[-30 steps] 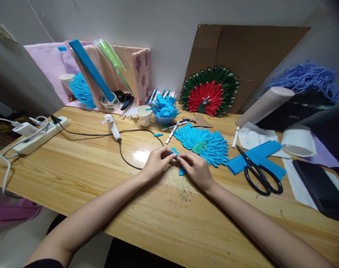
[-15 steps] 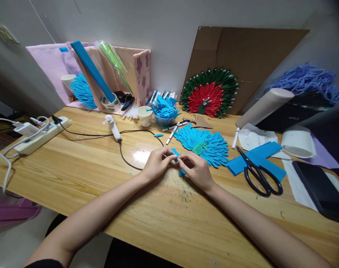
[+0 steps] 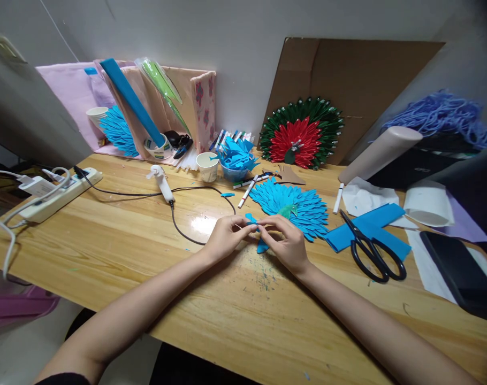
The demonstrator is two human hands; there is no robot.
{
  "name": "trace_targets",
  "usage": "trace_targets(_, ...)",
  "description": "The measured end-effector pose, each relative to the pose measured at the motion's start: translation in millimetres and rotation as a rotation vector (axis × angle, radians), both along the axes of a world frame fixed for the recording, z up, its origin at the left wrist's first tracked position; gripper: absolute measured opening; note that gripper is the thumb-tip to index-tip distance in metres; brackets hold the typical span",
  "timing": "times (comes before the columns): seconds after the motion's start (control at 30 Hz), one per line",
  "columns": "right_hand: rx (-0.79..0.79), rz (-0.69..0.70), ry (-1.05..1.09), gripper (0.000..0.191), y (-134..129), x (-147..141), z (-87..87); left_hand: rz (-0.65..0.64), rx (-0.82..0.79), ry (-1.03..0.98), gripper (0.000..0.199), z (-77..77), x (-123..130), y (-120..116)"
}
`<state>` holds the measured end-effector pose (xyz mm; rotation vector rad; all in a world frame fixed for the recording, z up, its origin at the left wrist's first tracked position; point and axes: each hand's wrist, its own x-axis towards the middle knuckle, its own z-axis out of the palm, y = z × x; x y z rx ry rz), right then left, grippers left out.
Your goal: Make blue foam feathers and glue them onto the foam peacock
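Between my two hands is a small blue paper piece [image 3: 252, 219], pinched at the fingertips over the table. My left hand [image 3: 229, 235] closes its thumb and fingers on it from the left. From the right, my right hand [image 3: 286, 241] grips it the same way. The fingers hide most of its shape. Another bit of blue paper [image 3: 262, 246] shows just below the fingertips; whether the two are joined I cannot tell. Behind my right hand lies a blue feathered peacock craft [image 3: 307, 206] with a green bird body [image 3: 287, 212].
Black scissors [image 3: 374, 254] rest by folded blue strips [image 3: 364, 227] on the right. A white glue gun [image 3: 163, 184] with its cord stands left of my hands. Behind are a paper cup [image 3: 207, 168], a bowl of blue cut pieces [image 3: 236, 172] and markers [image 3: 248, 191].
Both hands stay in nearly the same place, dipping very slightly. The fingertips have shifted on the blue paper piece, and my right hand now covers more of the green bird body.
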<state>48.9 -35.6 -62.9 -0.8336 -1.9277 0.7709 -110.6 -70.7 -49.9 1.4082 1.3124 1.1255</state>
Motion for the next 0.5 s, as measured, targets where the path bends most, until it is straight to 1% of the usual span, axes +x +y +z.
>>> trace_targets(0.13, 0.044, 0.006, 0.001, 0.011, 1.4, 0.4, -2.6, -0.014, 0.028, 0.033, 0.025, 0.2, 0.2, -0.1)
trace_targets(0.23, 0.048, 0.007, 0.002, 0.01, 2.1, 0.5, -3.4, -0.03, 0.014, -0.006, 0.025, -2.1, 1.1, 0.4)
trace_targets(0.3, 0.079, 0.004, -0.014, 0.01, 2.5, 0.6, -3.2, -0.033, 0.003, -0.033, 0.023, -3.2, 1.8, 0.5)
trace_targets(0.5, 0.317, 0.006, -0.087, 0.013, 2.6, 1.4, -2.2, -0.07, -0.058, -0.141, 0.022, -1.0, 2.0, -0.4)
